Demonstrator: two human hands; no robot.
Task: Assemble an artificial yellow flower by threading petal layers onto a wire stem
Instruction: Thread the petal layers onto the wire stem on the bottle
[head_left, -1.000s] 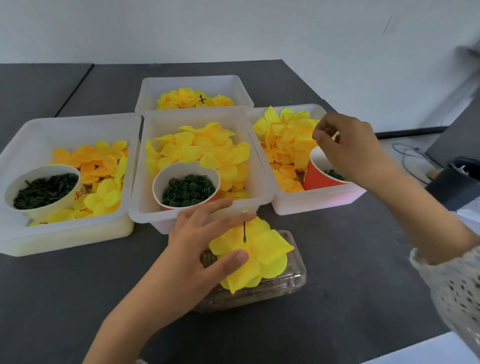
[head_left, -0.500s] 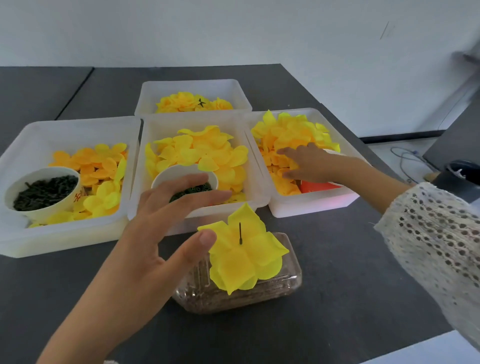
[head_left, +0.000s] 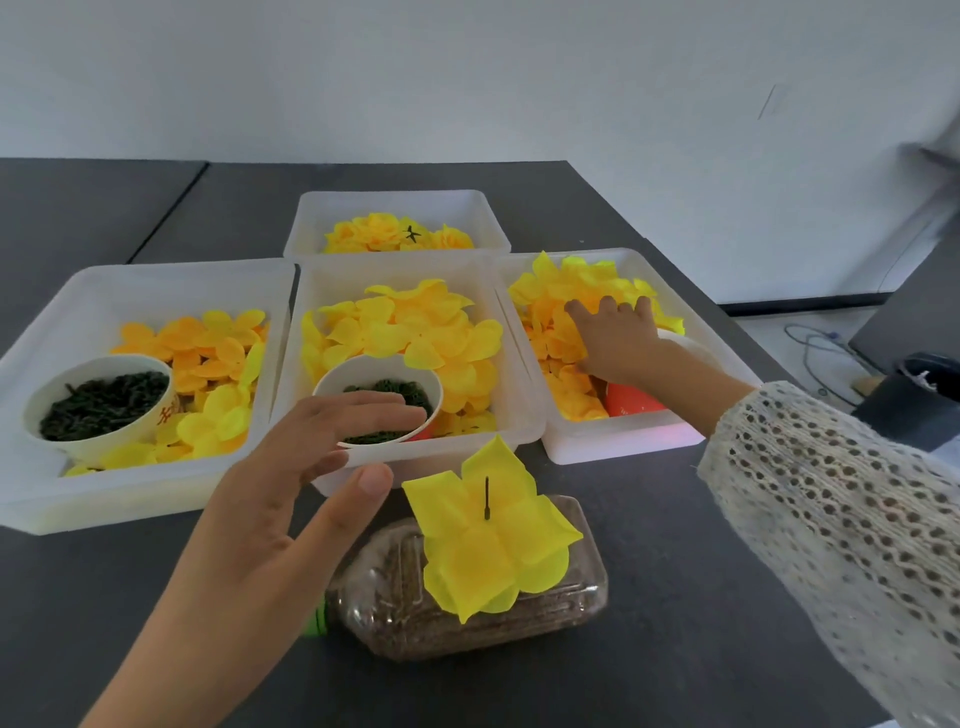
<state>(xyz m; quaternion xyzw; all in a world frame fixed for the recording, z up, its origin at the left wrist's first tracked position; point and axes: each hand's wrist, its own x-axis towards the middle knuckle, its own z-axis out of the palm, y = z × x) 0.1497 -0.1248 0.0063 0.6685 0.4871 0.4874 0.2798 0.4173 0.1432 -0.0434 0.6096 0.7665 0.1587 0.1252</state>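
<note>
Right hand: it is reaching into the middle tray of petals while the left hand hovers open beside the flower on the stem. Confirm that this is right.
Not quite. In the head view the right hand reaches into the right tray, among its petals, not the middle tray. The rest holds: the left hand hovers open beside the flower on the wire stem.

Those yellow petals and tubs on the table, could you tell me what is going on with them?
A person is building a fake flower. A half-made flower sits on a wire stem stuck in a clear bottle. The right hand reaches into the right tub, fingers on the loose petals. The left hand hovers open beside the flower, holding nothing.
</note>
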